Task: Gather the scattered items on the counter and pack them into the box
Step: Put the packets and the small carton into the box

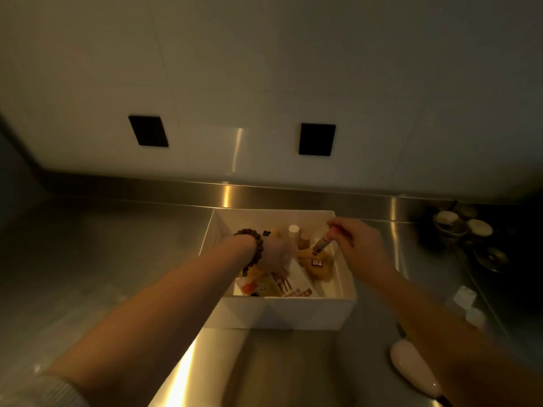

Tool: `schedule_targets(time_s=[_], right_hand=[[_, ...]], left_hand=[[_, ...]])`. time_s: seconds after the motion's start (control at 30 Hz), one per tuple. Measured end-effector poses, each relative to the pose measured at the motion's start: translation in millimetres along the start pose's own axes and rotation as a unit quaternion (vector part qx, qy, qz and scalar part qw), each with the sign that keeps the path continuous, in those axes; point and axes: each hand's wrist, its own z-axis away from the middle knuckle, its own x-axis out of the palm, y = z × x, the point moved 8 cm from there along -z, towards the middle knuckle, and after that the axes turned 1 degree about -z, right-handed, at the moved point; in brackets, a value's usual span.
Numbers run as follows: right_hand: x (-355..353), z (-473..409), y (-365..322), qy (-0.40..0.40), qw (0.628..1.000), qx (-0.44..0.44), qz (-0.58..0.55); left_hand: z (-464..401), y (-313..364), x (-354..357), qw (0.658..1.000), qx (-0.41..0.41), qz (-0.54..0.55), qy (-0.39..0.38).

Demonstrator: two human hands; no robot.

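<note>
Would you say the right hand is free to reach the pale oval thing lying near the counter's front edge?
Probably not yet: the right hand pinches a small tube over the box. The pale oval thing lies uncovered beside that forearm.

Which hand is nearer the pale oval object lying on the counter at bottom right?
Right. The right hand is over the box, holding a small tube, on the same side as the pale oval object. The left hand reaches into the box farther left.

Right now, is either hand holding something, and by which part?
Right hand pinches a small tube by its top end. Left hand is inside the box; its hold cannot be told.
</note>
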Motion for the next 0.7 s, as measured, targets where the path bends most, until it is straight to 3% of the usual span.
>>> schedule_targets(time_s=[0.1,0.17,0.3,0.37,0.47,0.53,0.6,0.7], right_hand=[[3,0,0,0.006,1.000,0.022,-0.020],[4,-2,0,0.005,0.999,0.035,-0.025],[8,-9,-4,0.003,0.999,0.036,-0.002],[12,-12,-5,0.000,0.999,0.043,-0.007],[17,-19,-6,0.005,0.999,0.035,-0.003],[24,-24,-7,0.003,0.999,0.031,-0.009],[33,-32,-9,0.000,0.999,0.027,-0.016],[56,-47,-16,-0.010,1.000,-0.004,0.005]], left_hand=[[7,17,-7,0.994,0.096,0.033,0.049],[14,11,-16,0.987,0.104,0.079,0.092],[16,8,16,0.992,0.124,0.005,-0.020],[14,16,28,0.990,0.130,-0.033,-0.036],[5,20,40,0.991,0.126,0.007,-0.050],[4,11,31,0.992,0.102,0.071,0.004],[14,11,19,0.987,0.139,0.071,0.043],[39,-12,-20,0.963,0.133,0.045,0.229]])
